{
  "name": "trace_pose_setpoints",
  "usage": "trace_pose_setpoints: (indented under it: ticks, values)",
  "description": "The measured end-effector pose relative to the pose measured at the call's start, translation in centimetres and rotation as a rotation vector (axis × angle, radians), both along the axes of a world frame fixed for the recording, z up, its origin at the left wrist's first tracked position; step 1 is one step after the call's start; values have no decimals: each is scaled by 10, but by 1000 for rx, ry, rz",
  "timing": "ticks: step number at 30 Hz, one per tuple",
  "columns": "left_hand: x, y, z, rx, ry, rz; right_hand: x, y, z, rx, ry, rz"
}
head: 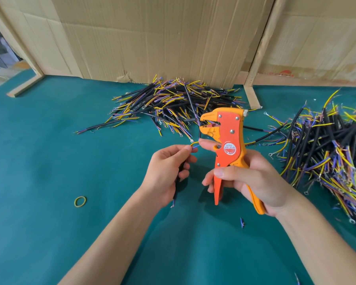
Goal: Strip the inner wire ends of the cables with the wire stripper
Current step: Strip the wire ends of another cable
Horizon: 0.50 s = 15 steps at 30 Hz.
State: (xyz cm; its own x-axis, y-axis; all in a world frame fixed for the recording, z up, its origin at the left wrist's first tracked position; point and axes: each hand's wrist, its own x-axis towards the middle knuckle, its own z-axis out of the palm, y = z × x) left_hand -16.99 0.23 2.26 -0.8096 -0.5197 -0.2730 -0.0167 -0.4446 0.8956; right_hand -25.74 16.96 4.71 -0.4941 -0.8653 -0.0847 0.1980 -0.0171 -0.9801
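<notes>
Left hand [166,169] pinching cable [49,145] by its yellow and blue wire ends; right hand [253,177] gripping upright wire stripper [228,147], jaws apart.

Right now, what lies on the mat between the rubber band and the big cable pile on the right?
In the head view, above the mat both hands cross that stretch: left hand pinching a cable, right hand gripping the stripper. Rubber band; pile.
</notes>
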Motion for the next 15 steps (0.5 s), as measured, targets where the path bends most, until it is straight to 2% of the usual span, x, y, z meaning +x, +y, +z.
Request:
trace_pose_setpoints:
  ticks: [4,7,9,13,15]
  values:
    - [1,-1,1,77,78,-3,0,-1,2,7,-18,-12]
    - [1,1,1,14,132,16,-2,-2,0,-2,-111,-20]
    - [1,1,1,-106,135,55,-3,-3,-3,-17,-202,-17]
    - [1,0,-4,-474,98,127,-2,-3,-9,-38,-336,-13]
    - [1,-1,-5,-549,86,158,-3,-1,-11,-53,-378,-15]
